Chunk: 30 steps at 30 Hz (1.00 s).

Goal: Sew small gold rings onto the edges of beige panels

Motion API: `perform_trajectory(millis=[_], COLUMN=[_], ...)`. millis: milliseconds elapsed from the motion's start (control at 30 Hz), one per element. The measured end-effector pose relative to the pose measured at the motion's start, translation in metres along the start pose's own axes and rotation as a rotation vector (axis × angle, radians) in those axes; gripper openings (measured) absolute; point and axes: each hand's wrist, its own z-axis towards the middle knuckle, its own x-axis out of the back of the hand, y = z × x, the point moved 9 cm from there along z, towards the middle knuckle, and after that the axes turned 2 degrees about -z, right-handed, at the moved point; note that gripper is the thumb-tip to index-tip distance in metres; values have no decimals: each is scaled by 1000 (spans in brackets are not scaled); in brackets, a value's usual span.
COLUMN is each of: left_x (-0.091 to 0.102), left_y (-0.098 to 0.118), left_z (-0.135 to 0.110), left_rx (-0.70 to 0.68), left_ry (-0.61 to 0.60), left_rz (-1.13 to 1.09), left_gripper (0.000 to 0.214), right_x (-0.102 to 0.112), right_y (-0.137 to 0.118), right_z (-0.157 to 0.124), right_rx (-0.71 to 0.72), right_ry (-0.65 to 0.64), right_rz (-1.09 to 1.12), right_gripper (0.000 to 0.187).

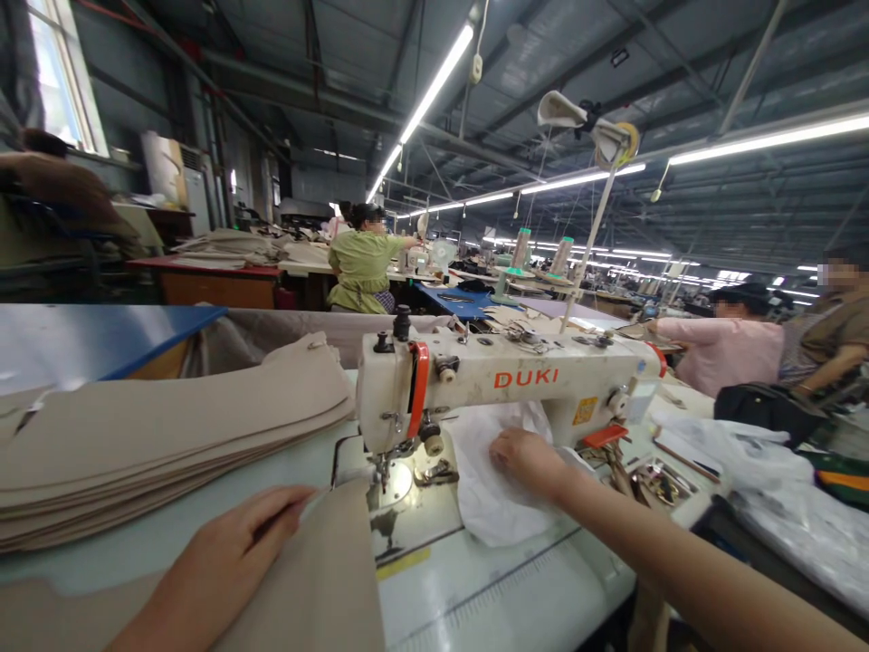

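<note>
My left hand [234,561] rests over a beige fabric panel [326,570] left of the needle, its thumb and fingers pinched at the panel's upper edge. The sewing machine [468,371], white with red DUKI lettering, stands across the middle; its needle and presser foot are just beyond the panel's corner. Reaching under the machine's arm, my right hand [529,462] is closed on a thin, crumpled white sheet [492,507], possibly a plastic bag; its fingertips are partly hidden. A stack of beige fabric panels [204,426] lies on the left of the table.
A metal tray of small parts [662,480] is set at the table's right, by clear plastic bags [794,507] and a black bag [767,407]. A ruler strip [502,580] runs along the front. Thread cones [520,254] stand behind. Several co-workers sit or stand farther off.
</note>
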Motion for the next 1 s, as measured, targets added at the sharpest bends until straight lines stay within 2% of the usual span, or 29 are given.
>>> perform_trajectory(millis=[100,233,433,567,700,867,1000], left_x=[-8,-9,-9,-9,-12,-13,-11], left_y=[2,5,7,8,5,2,12], left_z=[-1,-4,-6,-5,-6,-8,-11], left_rx=[17,13,0,9,7,-24,-65], left_ry=[-97,-125,-154,-158,-165,-137,-146], left_rz=[-5,4,27,31,16,-19,-31], left_gripper=[39,43,46,45,42,34,30], right_x=[5,10,1,-2,1,11,30], right_y=[5,11,7,9,17,24,13], right_z=[-4,-7,3,8,7,-1,-18], right_rx=[-30,-69,-31,-29,-60,-129,-111], right_ry=[35,48,-47,-46,35,199,312], right_rz=[38,74,93,131,237,437,611], right_gripper=[28,33,20,16,28,32,24])
